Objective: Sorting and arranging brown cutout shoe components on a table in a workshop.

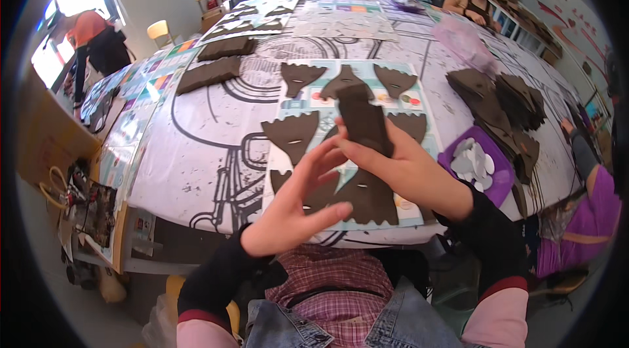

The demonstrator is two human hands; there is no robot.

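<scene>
My right hand (409, 171) holds a dark brown felt piece (363, 118) upright above the table edge. My left hand (298, 207) is beside it with fingers spread, fingertips touching the lower edge of that piece near the right thumb. Under both hands lies a light printed mat (419, 213) with several brown felt cutouts (295, 135) laid out on it, some with a short slit in the middle. Both forearms wear dark sleeves with pink cuffs.
A purple tray (501, 181) of grey round pieces sits right of my hands. Behind it lies a heap of brown felt shapes (501, 102). More brown stacks (213, 73) lie at the far left. Other people sit at the far side and at the right.
</scene>
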